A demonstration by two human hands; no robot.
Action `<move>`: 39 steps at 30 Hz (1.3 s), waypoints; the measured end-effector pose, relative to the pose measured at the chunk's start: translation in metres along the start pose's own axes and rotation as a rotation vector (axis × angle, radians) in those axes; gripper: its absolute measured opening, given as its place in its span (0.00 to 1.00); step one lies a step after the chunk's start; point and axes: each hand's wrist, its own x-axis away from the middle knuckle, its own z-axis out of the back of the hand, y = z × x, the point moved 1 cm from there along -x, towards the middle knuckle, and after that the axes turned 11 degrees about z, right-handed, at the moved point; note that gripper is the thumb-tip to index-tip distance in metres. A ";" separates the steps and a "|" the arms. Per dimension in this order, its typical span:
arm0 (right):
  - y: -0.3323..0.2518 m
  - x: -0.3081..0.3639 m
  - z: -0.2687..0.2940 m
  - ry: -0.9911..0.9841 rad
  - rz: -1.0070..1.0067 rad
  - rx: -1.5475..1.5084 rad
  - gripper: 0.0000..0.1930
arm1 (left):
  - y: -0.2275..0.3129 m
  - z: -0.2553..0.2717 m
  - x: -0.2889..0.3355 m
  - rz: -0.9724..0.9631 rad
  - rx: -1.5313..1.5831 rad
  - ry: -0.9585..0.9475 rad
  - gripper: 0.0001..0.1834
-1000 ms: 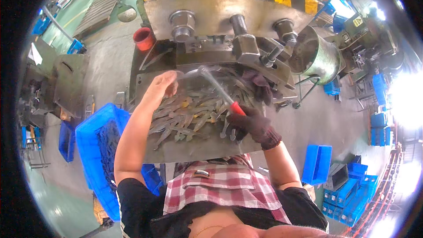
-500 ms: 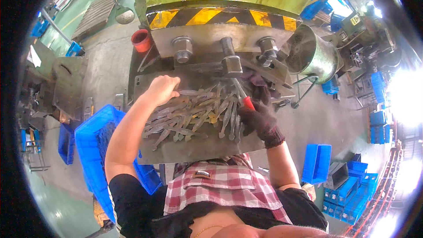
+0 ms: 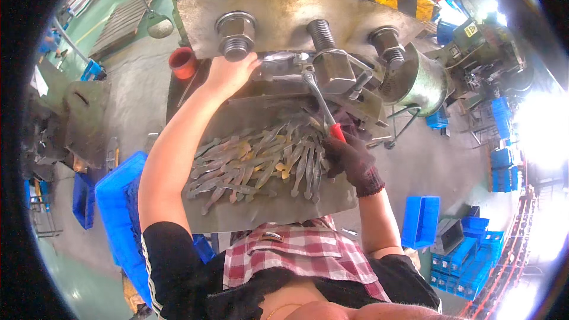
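Observation:
My bare left hand (image 3: 232, 76) reaches under the press head, fingers pinched at the left end of a shiny flat metal piece (image 3: 280, 57) in the tooling. Part of that grip is hidden from above. In its dark knitted glove, my right hand (image 3: 352, 160) is closed round the red handle of a long metal hand tool (image 3: 322, 105). The tool's far end lies against the tooling, close to the piece. Below both hands, many slim flat metal pieces (image 3: 255, 163) are heaped on the metal work plate (image 3: 237, 216).
Overhead is the press head (image 3: 284, 9), with large bolts and a yellow-black striped edge. A red cup (image 3: 183, 63) stands at its left. A blue crate (image 3: 115, 195) sits left of my arm; a round green fan (image 3: 415, 80) stands at right. More blue crates (image 3: 421, 220) lie at lower right.
My left hand has moved up and away from the heap to the tooling, with a flat piece. The tool's tip now shows among the tooling. The view has shifted, bringing the press head nearer.

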 end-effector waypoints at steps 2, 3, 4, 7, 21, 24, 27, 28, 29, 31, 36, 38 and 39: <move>-0.006 -0.004 -0.003 -0.055 0.017 0.024 0.17 | -0.012 -0.021 -0.011 0.002 -0.029 0.194 0.15; -0.008 -0.006 -0.004 -0.055 0.016 0.027 0.17 | -0.019 -0.022 -0.014 -0.035 -0.180 0.432 0.14; -0.010 -0.010 -0.004 -0.060 0.072 0.092 0.18 | -0.025 -0.021 -0.016 -0.042 -0.177 0.428 0.14; -0.025 -0.016 -0.014 -0.068 0.139 0.253 0.20 | -0.054 -0.001 -0.001 0.246 0.119 0.576 0.12; -0.040 -0.059 -0.041 -0.204 0.046 0.199 0.27 | -0.028 0.039 0.107 0.531 0.227 0.350 0.14; -0.024 -0.067 -0.040 0.014 0.095 0.727 0.29 | -0.039 0.019 0.123 0.444 0.300 0.429 0.13; -0.003 -0.081 -0.032 -0.045 -0.011 0.553 0.30 | -0.024 0.020 0.126 0.540 0.361 0.302 0.14; -0.014 -0.069 -0.034 -0.024 -0.032 0.528 0.29 | -0.022 0.020 0.129 0.591 0.395 0.248 0.14; -0.017 -0.059 -0.035 -0.003 -0.054 0.500 0.28 | -0.015 0.025 0.129 0.673 0.435 0.169 0.15; -0.001 -0.045 -0.020 -0.059 -0.070 0.395 0.26 | -0.010 0.021 0.130 0.603 0.466 0.176 0.16; 0.012 0.005 -0.033 -0.238 -0.123 0.249 0.21 | -0.015 0.012 0.129 0.779 0.808 -0.095 0.15; 0.010 0.017 -0.044 -0.381 -0.097 0.070 0.22 | -0.014 0.010 0.129 0.788 0.907 -0.138 0.15; 0.007 0.020 -0.046 -0.373 -0.120 0.041 0.22 | -0.011 0.010 0.129 0.672 0.790 -0.099 0.14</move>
